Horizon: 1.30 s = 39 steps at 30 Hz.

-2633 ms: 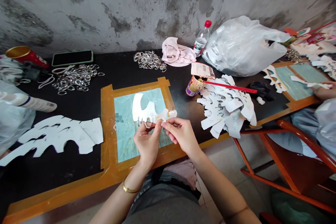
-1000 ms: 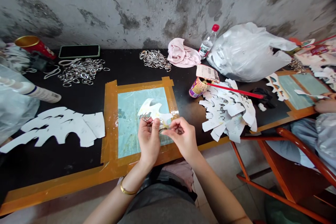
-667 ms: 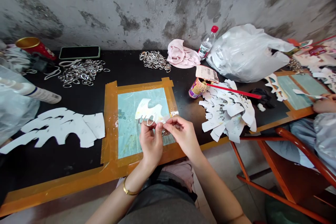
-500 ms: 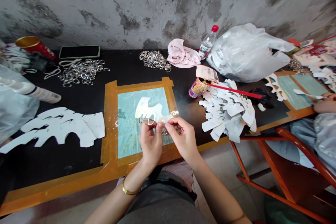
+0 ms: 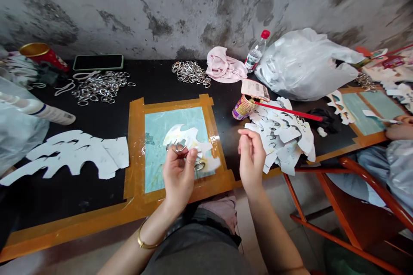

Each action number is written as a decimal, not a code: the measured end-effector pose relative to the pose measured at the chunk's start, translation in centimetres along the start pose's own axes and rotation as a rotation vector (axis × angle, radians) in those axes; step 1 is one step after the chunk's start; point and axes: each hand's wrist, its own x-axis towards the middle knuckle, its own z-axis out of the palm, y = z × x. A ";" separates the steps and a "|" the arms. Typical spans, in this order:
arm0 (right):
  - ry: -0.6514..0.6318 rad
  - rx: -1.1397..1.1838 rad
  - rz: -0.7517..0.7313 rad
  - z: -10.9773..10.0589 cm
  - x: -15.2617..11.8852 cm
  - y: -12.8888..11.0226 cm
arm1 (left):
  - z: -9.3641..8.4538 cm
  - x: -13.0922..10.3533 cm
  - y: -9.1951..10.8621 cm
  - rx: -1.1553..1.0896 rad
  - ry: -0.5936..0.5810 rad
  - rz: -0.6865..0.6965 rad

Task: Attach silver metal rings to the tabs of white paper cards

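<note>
Between thumb and fingers, my left hand (image 5: 179,176) pinches a curved white cut-out piece (image 5: 190,137) with metal rings hanging on it, above the teal sheet (image 5: 158,122) taped to the table. My right hand (image 5: 251,157) is raised to the right of the taped sheet, away from the piece. Its fingers are curled together; whether anything small is between them is hidden. Beside it lies a heap of white pieces (image 5: 285,135). A stack of flat white cut-outs (image 5: 74,154) rests left of the sheet.
Metal rings lie in two piles, at left (image 5: 100,88) and centre back (image 5: 191,73). A patterned cup (image 5: 241,108) with a red stick (image 5: 290,111) stands near the heap. A white bottle (image 5: 54,114) is at left, a plastic bag (image 5: 300,64) behind. Another person's hand (image 5: 400,129) is far right.
My right hand has let go of the white piece and moved right. My left hand has shifted slightly left and down, still pinching the piece, which has tilted.
</note>
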 end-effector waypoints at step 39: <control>-0.167 -0.247 -0.335 3.2 -1.9 -0.4 | -1.3 -0.4 0.1 -0.558 -0.390 -0.530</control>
